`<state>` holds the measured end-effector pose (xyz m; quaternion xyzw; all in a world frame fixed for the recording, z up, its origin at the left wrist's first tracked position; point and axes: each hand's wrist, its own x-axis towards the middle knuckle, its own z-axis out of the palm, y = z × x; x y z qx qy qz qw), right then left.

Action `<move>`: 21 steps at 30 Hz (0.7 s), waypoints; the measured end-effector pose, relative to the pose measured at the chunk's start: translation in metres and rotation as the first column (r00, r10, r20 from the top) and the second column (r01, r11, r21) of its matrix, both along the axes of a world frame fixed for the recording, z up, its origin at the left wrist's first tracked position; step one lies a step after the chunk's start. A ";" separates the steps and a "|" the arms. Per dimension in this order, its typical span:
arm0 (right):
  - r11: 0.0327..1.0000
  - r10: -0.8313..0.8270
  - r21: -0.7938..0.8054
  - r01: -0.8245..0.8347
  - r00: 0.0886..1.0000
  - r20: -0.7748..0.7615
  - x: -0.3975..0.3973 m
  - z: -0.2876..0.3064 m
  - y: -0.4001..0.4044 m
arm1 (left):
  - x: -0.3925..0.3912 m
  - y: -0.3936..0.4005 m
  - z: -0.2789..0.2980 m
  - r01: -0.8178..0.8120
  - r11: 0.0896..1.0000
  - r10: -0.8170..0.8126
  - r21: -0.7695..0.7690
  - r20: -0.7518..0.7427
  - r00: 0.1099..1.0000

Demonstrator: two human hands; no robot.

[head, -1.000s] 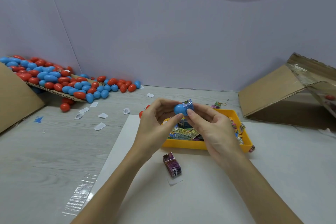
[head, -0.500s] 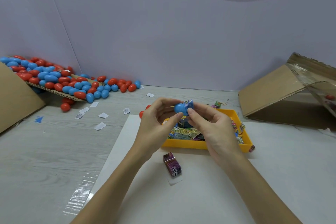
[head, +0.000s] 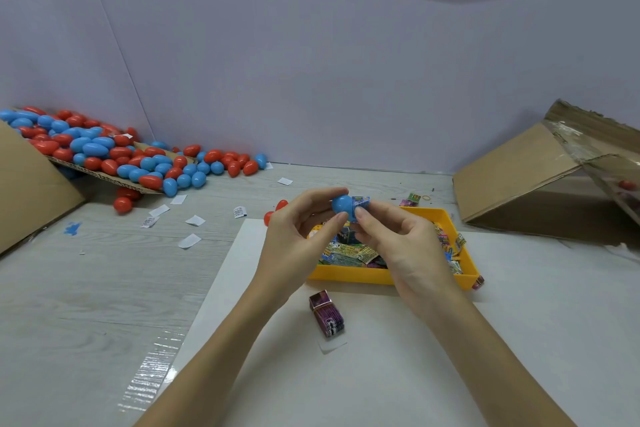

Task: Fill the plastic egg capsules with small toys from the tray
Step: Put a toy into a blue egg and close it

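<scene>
Blue egg capsule (head: 343, 204) pinched between left hand (head: 298, 243) and right hand (head: 401, 246), both grips curled on it, toy packet (head: 361, 202) sticking out, above far-left edge of yellow tray (head: 349, 274). Purple box (head: 327, 313) near, on white sheet (head: 519, 322); bare counter (head: 104, 288) left.
</scene>
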<state>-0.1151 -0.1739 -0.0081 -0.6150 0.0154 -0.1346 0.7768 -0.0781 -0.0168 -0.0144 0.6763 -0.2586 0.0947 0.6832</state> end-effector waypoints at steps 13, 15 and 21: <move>0.796 0.386 0.572 -0.198 0.894 -0.228 -0.005 0.012 0.002 | 0.005 -0.003 -0.008 -0.328 0.904 0.111 0.275 0.590 0.800; 0.762 0.422 0.613 -0.208 0.877 -0.227 -0.005 0.013 0.004 | 0.006 -0.002 -0.009 -0.352 0.888 0.091 0.297 0.637 0.765; 0.665 0.530 0.702 -0.256 0.823 -0.202 -0.008 0.011 0.010 | 0.002 -0.004 -0.008 -0.346 0.910 0.164 0.228 0.568 0.807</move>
